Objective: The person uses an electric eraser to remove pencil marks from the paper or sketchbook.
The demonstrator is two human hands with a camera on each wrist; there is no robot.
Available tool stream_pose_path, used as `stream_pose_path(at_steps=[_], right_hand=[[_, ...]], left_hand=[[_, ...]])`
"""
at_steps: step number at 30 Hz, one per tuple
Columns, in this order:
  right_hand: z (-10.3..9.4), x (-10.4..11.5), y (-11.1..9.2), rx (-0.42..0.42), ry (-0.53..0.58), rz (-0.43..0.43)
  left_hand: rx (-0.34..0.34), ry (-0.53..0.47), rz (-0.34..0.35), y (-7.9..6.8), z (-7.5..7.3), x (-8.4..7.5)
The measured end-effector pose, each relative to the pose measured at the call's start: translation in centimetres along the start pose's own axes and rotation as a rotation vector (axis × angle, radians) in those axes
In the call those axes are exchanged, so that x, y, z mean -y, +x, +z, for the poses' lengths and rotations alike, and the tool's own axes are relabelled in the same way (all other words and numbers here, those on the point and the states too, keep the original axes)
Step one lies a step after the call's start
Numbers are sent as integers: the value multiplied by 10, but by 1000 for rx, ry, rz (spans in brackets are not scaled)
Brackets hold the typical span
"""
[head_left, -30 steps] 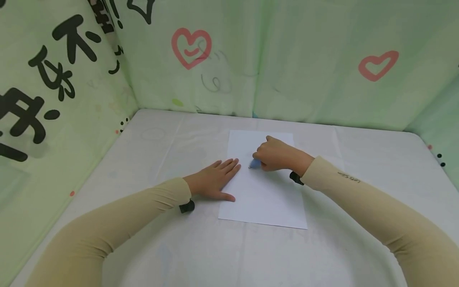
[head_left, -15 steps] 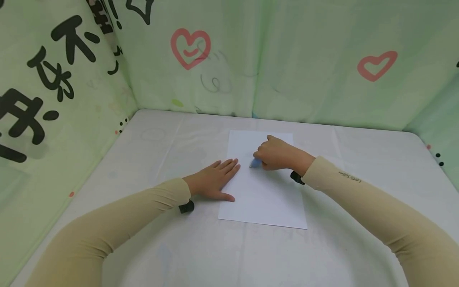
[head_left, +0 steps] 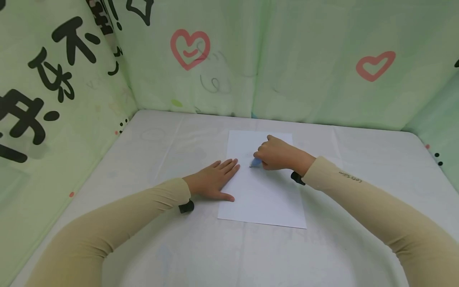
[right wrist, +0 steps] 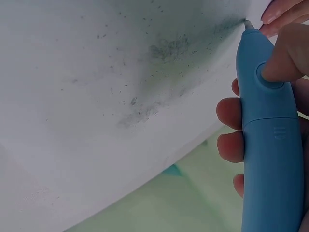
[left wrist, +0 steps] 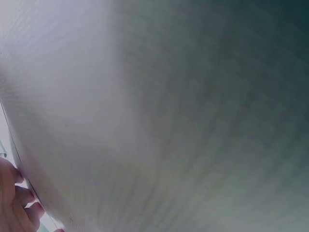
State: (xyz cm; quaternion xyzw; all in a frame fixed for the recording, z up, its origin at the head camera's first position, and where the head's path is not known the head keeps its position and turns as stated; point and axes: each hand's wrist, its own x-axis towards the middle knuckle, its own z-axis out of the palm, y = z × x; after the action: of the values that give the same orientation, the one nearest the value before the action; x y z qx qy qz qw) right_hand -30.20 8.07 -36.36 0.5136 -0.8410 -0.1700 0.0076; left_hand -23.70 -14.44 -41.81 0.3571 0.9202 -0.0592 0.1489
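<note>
A white sheet of paper point(head_left: 263, 205) lies on the table under both hands. My left hand point(head_left: 212, 180) rests flat on the sheet's left edge, fingers spread and thumb out. Over the upper middle of the paper, my right hand point(head_left: 279, 154) grips a blue electric eraser point(right wrist: 270, 159). In the right wrist view its thumb presses the round button point(right wrist: 269, 76), while the fingers wrap the body from behind. The eraser's pale tip point(right wrist: 248, 24) meets the paper at the end of a grey smudge point(right wrist: 169, 50). Dark crumbs are scattered around the smudges.
A white cloth covers the table point(head_left: 172, 247). Green curtains point(head_left: 305, 87) with red hearts and black lettering stand along its back and sides. Black wrist cameras hang under both cuffs. Pale, blurred tabletop fills most of the left wrist view.
My right hand, with the electric eraser, has shifted very slightly to the right and then held nearly the same place. The left hand stays flat on the paper.
</note>
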Motion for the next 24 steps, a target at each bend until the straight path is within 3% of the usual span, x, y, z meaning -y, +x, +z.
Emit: stream_pose_path(at_steps=[8, 16, 24], right_hand=[[-2, 0, -2, 0, 21, 14], [1, -8, -30, 7, 55, 100], [14, -9, -37, -111, -15, 39]], left_hand=[[-10, -6, 7, 2, 1, 1], [-11, -1, 1, 4, 4, 3], [-28, -10, 8, 5, 7, 4]])
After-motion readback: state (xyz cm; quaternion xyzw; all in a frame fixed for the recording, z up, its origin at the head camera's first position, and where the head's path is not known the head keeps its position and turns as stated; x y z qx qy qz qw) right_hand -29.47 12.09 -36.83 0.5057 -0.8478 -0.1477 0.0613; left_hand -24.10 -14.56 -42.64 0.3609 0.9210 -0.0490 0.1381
